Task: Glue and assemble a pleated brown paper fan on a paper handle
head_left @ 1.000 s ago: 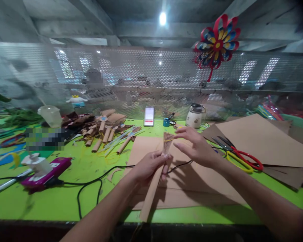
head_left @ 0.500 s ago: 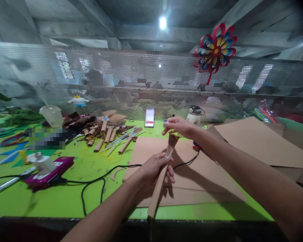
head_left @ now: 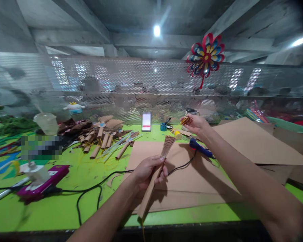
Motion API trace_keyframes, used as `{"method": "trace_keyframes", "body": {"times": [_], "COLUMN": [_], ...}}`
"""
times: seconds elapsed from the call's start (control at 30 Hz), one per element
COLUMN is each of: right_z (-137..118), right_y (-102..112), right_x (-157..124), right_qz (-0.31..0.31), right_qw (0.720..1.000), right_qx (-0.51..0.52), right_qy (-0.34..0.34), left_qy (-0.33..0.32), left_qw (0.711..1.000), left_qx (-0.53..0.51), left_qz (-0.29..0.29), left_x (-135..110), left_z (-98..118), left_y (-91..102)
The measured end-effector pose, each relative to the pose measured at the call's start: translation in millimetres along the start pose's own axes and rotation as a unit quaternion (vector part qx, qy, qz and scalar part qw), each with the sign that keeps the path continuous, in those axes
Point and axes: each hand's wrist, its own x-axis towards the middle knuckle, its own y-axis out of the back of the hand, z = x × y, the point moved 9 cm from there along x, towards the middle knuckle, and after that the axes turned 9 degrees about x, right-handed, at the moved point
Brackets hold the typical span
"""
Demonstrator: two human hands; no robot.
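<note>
My left hand (head_left: 150,171) is closed round a rolled brown paper tube (head_left: 146,201), tilted over the paper sheets. A pleated fan-like end (head_left: 169,144) spreads out of its top, and a yellow strand (head_left: 143,230) hangs from the bottom. Farther back and to the right, my right hand (head_left: 195,123) pinches several yellow threads (head_left: 183,120), apart from the tube. A yellow thread spool (head_left: 177,135) lies just below those threads. Below my right wrist rests a blue glue gun (head_left: 200,148) with a dark cord.
Brown paper sheets (head_left: 192,174) cover the middle of the green table, with larger sheets (head_left: 262,143) at the right. Several finished tubes (head_left: 106,140) are heaped left of centre. A purple power strip (head_left: 44,183), black cable (head_left: 98,184), phone (head_left: 146,121) and plastic cup (head_left: 45,123) stand around.
My right hand has moved away from the pleated end, right and back, and now has yellow threads showing in it. The spool and glue gun have come into clearer view.
</note>
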Motion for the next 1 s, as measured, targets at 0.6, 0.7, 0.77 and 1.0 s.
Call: {"method": "trace_keyframes", "body": {"times": [0.6,0.7,0.77,1.0], "right_z": [-99,-80,-64,-86], "right_y": [-132,-185,-202,-128], "right_x": [-71,-158,-212,-112], "right_qz": [-0.209,-0.426,-0.552,-0.225], "right_qw": [0.949,0.867,0.797,0.898], "right_qx": [-0.124,-0.179,-0.201,-0.224], "right_qy": [0.199,0.187,0.145,0.305], "left_qy": [-0.038,-0.06,-0.079,-0.09], "left_qw": [0.993,0.988,0.983,0.982], "left_qx": [0.085,0.08,0.067,0.056], "left_qz": [0.075,0.116,0.153,0.158], "left_x": [-6,-7,-9,-6], "left_z": [7,14,20,22], "left_y": [1.1,5.3,9.6,15.0]}}
